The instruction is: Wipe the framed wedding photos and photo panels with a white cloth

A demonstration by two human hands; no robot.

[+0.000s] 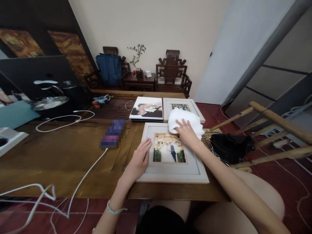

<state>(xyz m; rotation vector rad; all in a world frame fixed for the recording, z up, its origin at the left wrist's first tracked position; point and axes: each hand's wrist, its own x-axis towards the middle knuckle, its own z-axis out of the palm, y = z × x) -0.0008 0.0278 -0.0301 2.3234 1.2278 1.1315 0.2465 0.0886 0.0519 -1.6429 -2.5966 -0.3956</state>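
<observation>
A framed photo (pixel 197 172) with a pale wooden border lies flat near the table's front edge. My left hand (pixel 140 159) rests along its left side, fingers stretched out and holding nothing. Over its upper right corner, my right hand (pixel 186 131) presses on a folded white cloth (pixel 184 115), fingers spread across the top. The cloth also covers the lower part of a second framed photo (pixel 193 103) behind. Left of that second frame is a photo album (pixel 146 107) with a picture on its cover.
A charging phone (pixel 112 134) lies on the wooden table (pixel 73 156), its white cable (pixel 85 177) running off the front edge. A pot (pixel 51 104) and kettle (pixel 74 94) stand at the left. A wooden chair (pixel 275 130) is close on the right.
</observation>
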